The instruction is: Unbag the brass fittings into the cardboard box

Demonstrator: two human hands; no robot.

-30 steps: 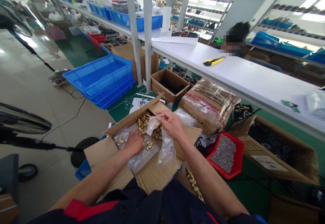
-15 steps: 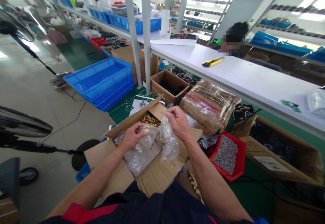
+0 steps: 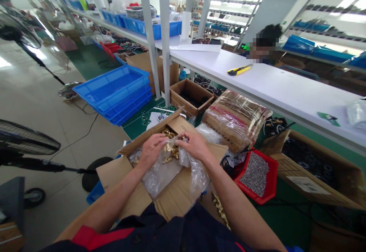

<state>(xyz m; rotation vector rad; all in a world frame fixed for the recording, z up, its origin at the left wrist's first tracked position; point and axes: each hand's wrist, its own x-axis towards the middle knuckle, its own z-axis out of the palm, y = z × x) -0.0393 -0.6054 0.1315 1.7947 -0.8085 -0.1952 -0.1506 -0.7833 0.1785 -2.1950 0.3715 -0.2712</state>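
Note:
An open cardboard box (image 3: 171,205) sits in front of me with its flaps spread. Inside it lie brass fittings (image 3: 168,132) and clear plastic bags. My left hand (image 3: 151,151) pinches one side of a clear plastic bag (image 3: 164,153) over the box. On the other side, my right hand (image 3: 193,145) is closed on the plastic too, with crumpled film (image 3: 198,174) hanging below it. Several brass pieces show between the two hands, partly behind the film. The fingertips nearly meet at the bag's upper edge.
Stacked blue trays (image 3: 114,92) stand at the left. A red bin (image 3: 271,185) of small metal parts and a film-wrapped carton (image 3: 234,120) are at the right. On the white bench (image 3: 200,59) lies a yellow utility knife (image 3: 239,70). A floor fan (image 3: 25,137) stands at far left.
My right hand has come down and left toward my left hand, which has shifted slightly right. More brass pieces now show between them, and the film on the right hangs lower.

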